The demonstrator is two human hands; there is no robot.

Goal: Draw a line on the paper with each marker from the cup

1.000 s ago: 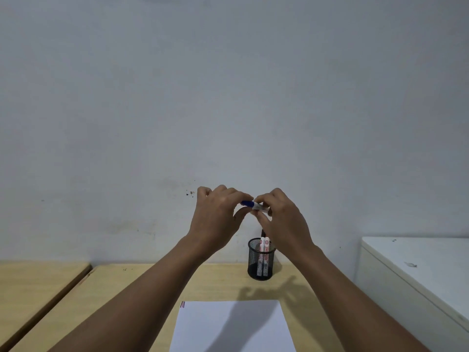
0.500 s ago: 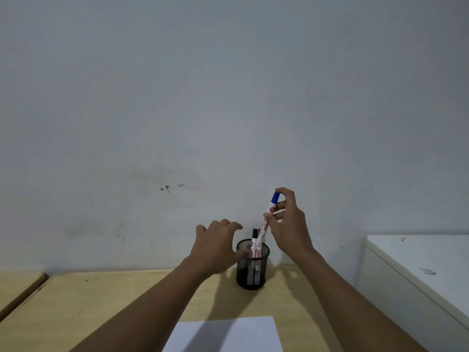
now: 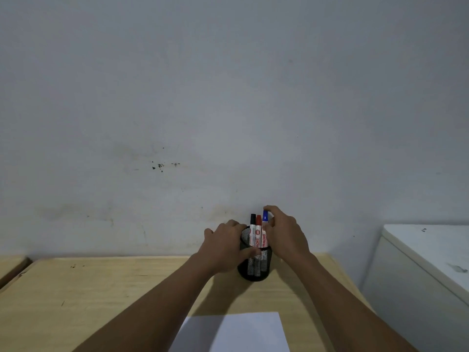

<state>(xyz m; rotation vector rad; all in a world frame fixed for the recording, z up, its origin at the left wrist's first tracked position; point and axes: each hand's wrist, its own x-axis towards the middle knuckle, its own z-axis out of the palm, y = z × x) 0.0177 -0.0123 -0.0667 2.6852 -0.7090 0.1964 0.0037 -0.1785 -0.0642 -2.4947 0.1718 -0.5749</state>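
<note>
At the far left edge a second wooden surface (image 3: 11, 269) sits just beside the wooden table (image 3: 101, 295), which fills the lower left and centre of the frame; above both, a grey wall (image 3: 228, 97) carries dark specks (image 3: 161, 166) left of centre. From the bottom edge the left forearm runs up toward the centre, and the left hand (image 3: 225, 243) wraps the left side of the black mesh cup (image 3: 255, 262), thumb across its front wall, fingers curled round it in a grasp. The cup stands upright on the table just right of centre, near the wall; in it stand three capped markers side by side: the black marker (image 3: 252, 231), the red marker (image 3: 258, 232) and the blue marker (image 3: 265, 229). The right hand (image 3: 285, 235) is against the cup's right side, its fingertips pinching the blue marker near its cap. Below, at the bottom centre, a white sheet of paper (image 3: 241, 331) lies flat on the table, well apart from the cup; at the right edge stands a white cabinet (image 3: 418, 262).
</note>
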